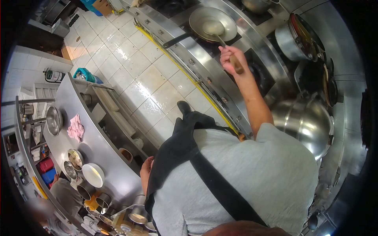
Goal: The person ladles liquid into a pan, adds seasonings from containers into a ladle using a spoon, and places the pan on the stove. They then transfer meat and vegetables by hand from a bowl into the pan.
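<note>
My right hand (233, 59) is closed around the wooden handle of a ladle (237, 66). The ladle's round metal bowl rests inside a pale frying pan (197, 20), which sits on the stove (273, 72) with its long dark handle pointing out over the front edge. What is in the pan is hard to make out. Down at my side, my left hand (146, 170) is near the edge of the steel counter (118, 181). The black apron partly covers it, so its grip is unclear.
A large steel bowl (305, 125) and a deep pot (289, 41) stand right of the burners. On the counter lie a pink cloth (76, 128), a white bowl (93, 175) and several metal containers. A yellow pipe (177, 70) runs along the stove front. Another person (67, 192) stands beyond the counter.
</note>
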Demonstrator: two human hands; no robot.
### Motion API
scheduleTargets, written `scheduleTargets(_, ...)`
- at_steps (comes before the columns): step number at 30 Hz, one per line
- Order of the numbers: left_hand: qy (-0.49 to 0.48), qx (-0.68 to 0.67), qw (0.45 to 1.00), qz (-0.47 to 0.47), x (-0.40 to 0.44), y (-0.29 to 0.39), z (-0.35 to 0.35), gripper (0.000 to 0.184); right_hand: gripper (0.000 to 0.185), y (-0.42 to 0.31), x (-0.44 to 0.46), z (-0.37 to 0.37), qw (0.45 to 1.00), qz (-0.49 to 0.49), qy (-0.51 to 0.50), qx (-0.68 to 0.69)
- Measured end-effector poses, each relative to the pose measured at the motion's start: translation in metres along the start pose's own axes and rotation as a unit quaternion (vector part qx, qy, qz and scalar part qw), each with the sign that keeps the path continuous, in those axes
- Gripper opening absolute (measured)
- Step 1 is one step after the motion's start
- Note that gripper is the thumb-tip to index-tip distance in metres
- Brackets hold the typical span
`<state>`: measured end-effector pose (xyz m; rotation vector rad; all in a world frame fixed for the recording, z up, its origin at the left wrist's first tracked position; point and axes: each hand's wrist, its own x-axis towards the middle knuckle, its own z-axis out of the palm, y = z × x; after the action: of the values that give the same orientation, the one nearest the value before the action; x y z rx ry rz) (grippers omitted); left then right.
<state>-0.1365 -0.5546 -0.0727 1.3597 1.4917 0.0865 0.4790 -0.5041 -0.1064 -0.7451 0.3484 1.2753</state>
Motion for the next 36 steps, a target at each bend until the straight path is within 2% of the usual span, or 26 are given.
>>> scheduleTargets(1, -0.006, 0.01, 1.0, -0.018, 0.007, 0.01, -0.001, 0.041, 0.019, -0.002, -0.004, 0.008, 0.996, 0.007, 0.0, 0.094)
scheduleTargets(3, -0.011, 0.022, 0.999, -0.037, 0.02, 0.039, -0.001, 0.041, 0.016, -0.002, -0.005, 0.013, 0.996, 0.014, 0.02, 0.09)
scheduleTargets(4, -0.014, 0.019, 0.999, -0.048, 0.024, 0.058, 0.0, 0.042, 0.015, -0.002, -0.003, 0.011, 0.997, -0.007, 0.04, -0.061)
scheduleTargets(5, -0.018, 0.015, 0.998, -0.059, 0.03, 0.072, 0.002, 0.043, 0.015, 0.001, -0.007, 0.015, 0.975, -0.027, 0.061, -0.211)
scheduleTargets(6, -0.019, 0.017, 0.998, -0.061, 0.039, 0.077, 0.002, 0.043, 0.017, 0.009, -0.014, 0.018, 0.937, -0.056, 0.132, -0.318)
scheduleTargets(7, -0.019, 0.021, 0.998, -0.059, 0.048, 0.078, 0.003, 0.043, 0.017, 0.015, -0.012, 0.009, 0.937, -0.054, 0.134, -0.317)
scheduleTargets(9, -0.021, 0.023, 0.998, -0.064, 0.066, 0.078, 0.005, 0.043, 0.029, 0.024, -0.002, -0.017, 0.785, -0.189, 0.174, -0.564)
scheduleTargets(12, -0.022, 0.025, 0.999, -0.027, 0.076, 0.089, 0.001, 0.042, 0.037, 0.024, -0.001, -0.028, 0.597, -0.262, 0.231, -0.722)
scheduleTargets(13, -0.023, 0.046, 0.999, -0.017, 0.075, 0.111, -0.001, 0.042, 0.043, 0.024, 0.009, -0.046, 0.588, -0.273, 0.25, -0.719)
scheduleTargets(14, -0.008, 0.068, 0.998, -0.017, 0.076, 0.129, -0.004, 0.041, 0.049, 0.023, 0.002, -0.034, 0.501, -0.247, 0.285, -0.779)
scheduleTargets(15, 0.001, 0.116, 0.993, 0.031, 0.082, 0.123, -0.011, 0.039, 0.051, 0.016, 0.011, -0.046, 0.489, -0.26, 0.237, -0.798)
scheduleTargets(16, -0.01, 0.125, 0.992, 0.029, 0.088, 0.119, -0.021, 0.039, 0.047, 0.023, 0.011, -0.028, 0.544, -0.219, 0.289, -0.756)
scheduleTargets(17, -0.016, 0.136, 0.988, 0.067, 0.096, 0.1, -0.028, 0.04, 0.043, -0.019, 0.073, -0.142, 0.598, -0.206, 0.151, -0.76)
scheduleTargets(18, -0.014, 0.113, 0.991, 0.073, 0.095, 0.102, -0.039, 0.042, 0.04, -0.036, 0.093, -0.165, 0.679, -0.173, 0.11, -0.705)
scheduleTargets(19, 0.007, 0.078, 0.996, 0.052, 0.093, 0.099, -0.049, 0.044, 0.037, -0.036, 0.096, -0.154, 0.751, -0.134, 0.078, -0.641)
scheduleTargets(20, 0.001, 0.007, 1.0, 0.024, 0.092, 0.08, -0.057, 0.044, 0.037, -0.039, 0.093, -0.148, 0.857, -0.088, 0.075, -0.502)
scheduleTargets(21, 0.023, -0.004, 1.0, 0.016, 0.092, 0.054, -0.07, 0.044, 0.037, -0.031, 0.073, -0.101, 0.933, -0.042, 0.081, -0.347)
scheduleTargets(22, 0.031, -0.11, 0.993, 0.0, 0.098, 0.027, -0.079, 0.045, 0.041, -0.031, 0.065, -0.088, 0.973, -0.011, 0.032, -0.229)
scheduleTargets(23, 0.033, -0.213, 0.976, -0.013, 0.101, -0.001, -0.085, 0.045, 0.045, -0.03, 0.054, -0.077, 0.994, 0.021, -0.014, -0.106)
scheduleTargets(24, 0.064, -0.268, 0.96, -0.042, 0.112, -0.019, -0.091, 0.043, 0.045, -0.038, 0.06, -0.059, 0.993, 0.022, -0.022, -0.115)
scheduleTargets(26, 0.172, -0.437, 0.879, -0.084, 0.112, -0.066, -0.107, 0.038, 0.051, -0.038, 0.048, -0.036, 0.982, 0.096, -0.092, 0.133)
scheduleTargets(28, 0.299, -0.48, 0.806, -0.175, 0.114, -0.101, -0.123, 0.034, 0.052, -0.045, 0.054, -0.024, 0.982, 0.101, -0.092, 0.129)
scheduleTargets(31, 0.327, -0.549, 0.756, -0.145, 0.118, -0.142, -0.148, 0.028, 0.053, -0.048, 0.072, -0.005, 0.983, 0.11, -0.097, 0.109)
scheduleTargets(33, 0.321, -0.564, 0.749, -0.132, 0.133, -0.146, -0.164, 0.025, 0.054, -0.046, 0.071, 0.001, 0.991, 0.096, -0.056, 0.078)
scheduleTargets(35, 0.327, -0.589, 0.737, -0.062, 0.156, -0.147, -0.189, 0.026, 0.053, -0.045, 0.07, 0.007, 0.991, 0.098, -0.054, 0.07)
scheduleTargets(36, 0.353, -0.614, 0.705, -0.036, 0.172, -0.146, -0.206, 0.026, 0.053, -0.041, 0.066, 0.014, 0.995, 0.085, -0.033, 0.036)
